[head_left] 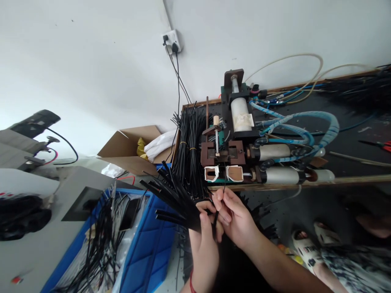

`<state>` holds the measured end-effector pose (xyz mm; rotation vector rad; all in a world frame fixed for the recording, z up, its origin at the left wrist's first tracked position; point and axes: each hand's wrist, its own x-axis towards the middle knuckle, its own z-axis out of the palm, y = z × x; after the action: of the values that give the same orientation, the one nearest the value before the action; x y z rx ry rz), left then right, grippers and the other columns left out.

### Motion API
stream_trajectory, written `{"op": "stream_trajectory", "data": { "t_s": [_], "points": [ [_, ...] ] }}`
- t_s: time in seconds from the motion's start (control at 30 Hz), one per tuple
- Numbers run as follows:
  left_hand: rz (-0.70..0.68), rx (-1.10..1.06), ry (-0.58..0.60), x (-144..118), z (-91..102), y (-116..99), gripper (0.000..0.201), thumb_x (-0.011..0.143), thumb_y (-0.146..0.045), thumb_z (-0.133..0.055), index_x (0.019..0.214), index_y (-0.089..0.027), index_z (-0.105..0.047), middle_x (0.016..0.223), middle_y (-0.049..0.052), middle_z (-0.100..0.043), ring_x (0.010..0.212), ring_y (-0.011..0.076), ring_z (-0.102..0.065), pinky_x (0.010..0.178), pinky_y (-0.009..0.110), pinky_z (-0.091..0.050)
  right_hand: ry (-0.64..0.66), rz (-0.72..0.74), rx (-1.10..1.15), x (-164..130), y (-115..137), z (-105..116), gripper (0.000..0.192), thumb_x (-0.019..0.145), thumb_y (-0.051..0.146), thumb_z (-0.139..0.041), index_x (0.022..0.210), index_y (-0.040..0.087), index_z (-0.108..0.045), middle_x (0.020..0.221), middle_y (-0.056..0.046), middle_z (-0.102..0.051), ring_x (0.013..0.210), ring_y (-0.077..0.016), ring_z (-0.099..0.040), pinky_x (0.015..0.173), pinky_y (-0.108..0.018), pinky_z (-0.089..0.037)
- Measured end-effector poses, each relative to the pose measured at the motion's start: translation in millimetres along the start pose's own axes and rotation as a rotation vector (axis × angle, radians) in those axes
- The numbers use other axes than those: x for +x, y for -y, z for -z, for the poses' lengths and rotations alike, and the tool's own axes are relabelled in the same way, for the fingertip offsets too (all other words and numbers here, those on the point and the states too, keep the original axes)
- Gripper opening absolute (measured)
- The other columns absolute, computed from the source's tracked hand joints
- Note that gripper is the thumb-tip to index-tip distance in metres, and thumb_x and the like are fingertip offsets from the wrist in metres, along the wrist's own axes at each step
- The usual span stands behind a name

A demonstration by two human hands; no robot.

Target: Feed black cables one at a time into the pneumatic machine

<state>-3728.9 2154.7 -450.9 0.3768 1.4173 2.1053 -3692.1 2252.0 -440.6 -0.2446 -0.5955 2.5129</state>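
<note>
My left hand (205,240) is closed round a bunch of black cables (177,203) that fan out to the upper left. Just to its right, my right hand (236,215) pinches a single thin black cable (224,189) between thumb and fingertips. This cable runs up to the gap between two white-edged jaw blocks (234,173) at the front of a pneumatic machine (223,152). The fingertips are below the jaws, apart from them. Whether the cable end sits inside the jaws is too small to tell.
Tied bundles of black cables (191,150) lie on the bench left of the machine. Air cylinders (282,176) and blue hoses (331,122) extend right. A blue crate (146,244) of cable scraps and a cardboard box (122,146) stand left. Another person's feet in clogs (305,248) show lower right.
</note>
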Motion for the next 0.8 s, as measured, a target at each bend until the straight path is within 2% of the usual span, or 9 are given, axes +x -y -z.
{"op": "stream_trajectory", "data": {
  "t_s": [0.23,0.8],
  "points": [
    [-0.01,0.05,0.066,2.1,3.9,-0.1,0.033,0.113,-0.047,-0.046,0.11,-0.02,-0.064,0.085,0.003,-0.068,0.049,0.0055,-0.041,0.049,0.02,-0.03,-0.003,-0.044,0.078,5.7,-0.3,0.4,0.024,0.09,0.034,-0.085,0.083,0.018,-0.068,0.069,0.005,-0.061,0.041,-0.0021,-0.022,0.038,-0.01,-0.036],
    [-0.014,0.037,0.038,0.6,4.7,1.2,0.033,0.111,-0.048,-0.051,0.109,-0.019,-0.065,0.091,0.004,-0.066,0.049,0.0035,-0.042,0.048,0.019,-0.032,0.073,-0.075,0.129,11.5,-2.7,6.5,0.02,0.092,0.03,-0.083,0.084,0.016,-0.07,0.069,0.005,-0.063,0.041,-0.0013,-0.019,0.037,-0.01,-0.029]
  ]
}}
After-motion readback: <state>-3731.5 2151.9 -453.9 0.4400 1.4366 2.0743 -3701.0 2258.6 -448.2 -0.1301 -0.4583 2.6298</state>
